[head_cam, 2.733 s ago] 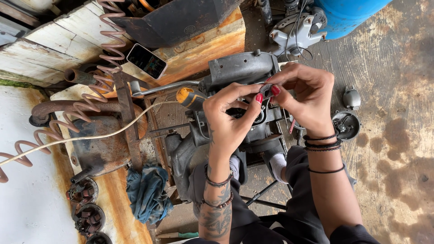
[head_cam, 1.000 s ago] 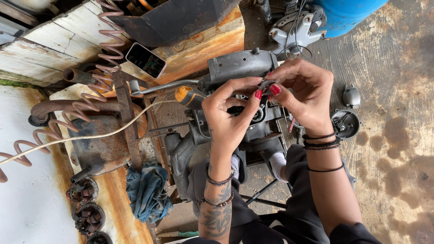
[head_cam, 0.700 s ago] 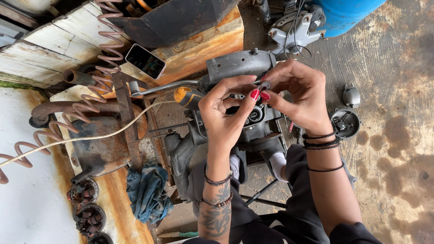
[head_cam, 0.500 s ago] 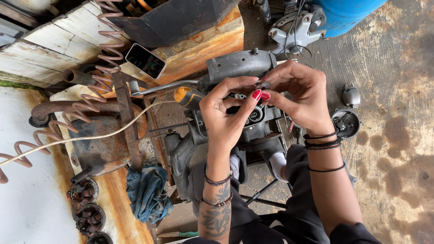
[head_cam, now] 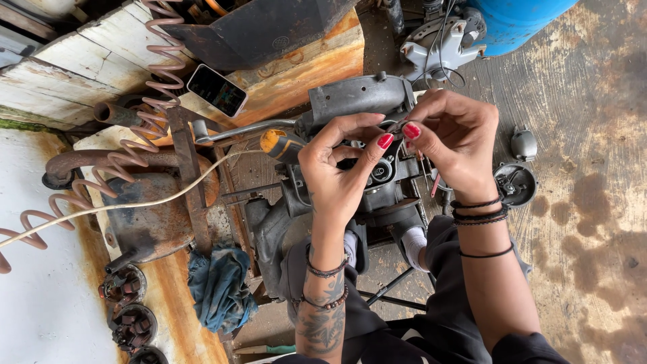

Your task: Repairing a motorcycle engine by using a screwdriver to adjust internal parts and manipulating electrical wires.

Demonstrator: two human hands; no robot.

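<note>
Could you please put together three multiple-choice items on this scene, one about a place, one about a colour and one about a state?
1. Where does the blue rag lie?
A. On the blue barrel
B. At lower left, beside the rusty metal part
C. On the phone

2. What colour are the painted thumbnails?
A. Red
B. Green
C. White

3. How are the two hands placed?
A. Both flat on the floor
B. One holds the rag
C. Fingertips brought together over the grey engine

Answers:
1. B: the rag sits crumpled by the rusty metal part, far from the blue barrel and the phone.
2. A: both thumbnails show bright red.
3. C: the left hand and the right hand meet at the fingertips, pinching something small above the grey engine; what it is cannot be made out.
</note>
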